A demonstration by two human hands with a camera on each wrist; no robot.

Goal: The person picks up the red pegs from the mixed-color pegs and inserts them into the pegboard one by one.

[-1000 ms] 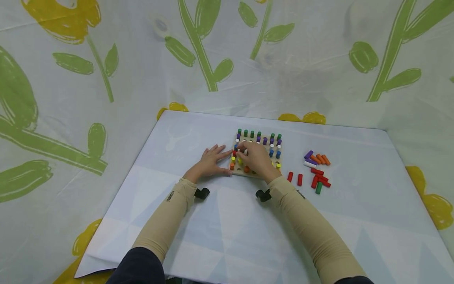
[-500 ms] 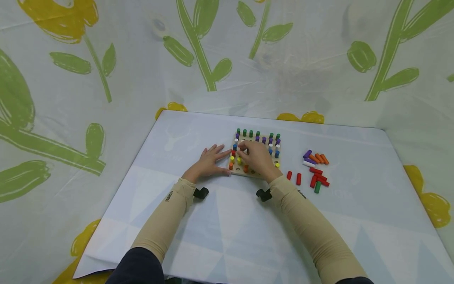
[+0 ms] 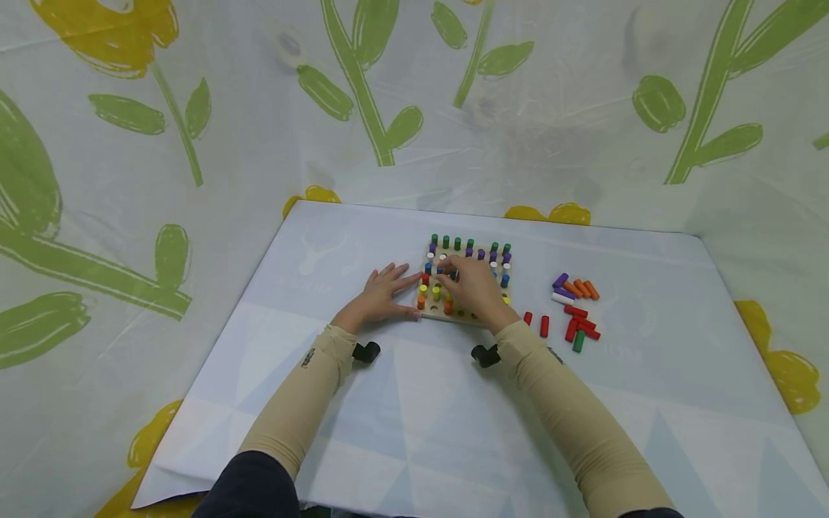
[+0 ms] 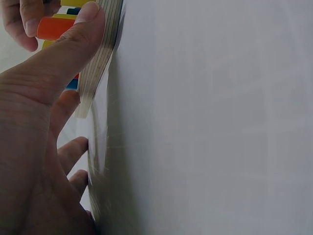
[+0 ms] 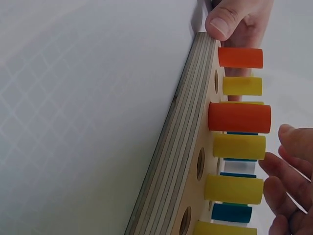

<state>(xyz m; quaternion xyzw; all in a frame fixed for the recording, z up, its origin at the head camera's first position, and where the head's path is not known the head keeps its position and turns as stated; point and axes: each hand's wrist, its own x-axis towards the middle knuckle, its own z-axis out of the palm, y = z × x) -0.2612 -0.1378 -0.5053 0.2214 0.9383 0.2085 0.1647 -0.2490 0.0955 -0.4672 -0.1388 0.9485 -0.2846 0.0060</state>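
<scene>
The pegboard [image 3: 435,314] sits mid-frame on the table [image 3: 388,424]. The left hand [image 3: 378,295] is spread, thumb at its near left corner; the right hand [image 3: 476,290] bends loosely above, thumb parted, no peg visible between. The pegs, like this orange peg [image 5: 239,117], look light, stiff, perhaps slippery; best pinched near the top.

Pegboard [image 5: 181,132] on tbl [image 3: 388,432], L hand [image 3: 381,296] at its L edge, R hand [image 3: 478,289] over it, loose pegs [image 3: 545,326] to R.
</scene>
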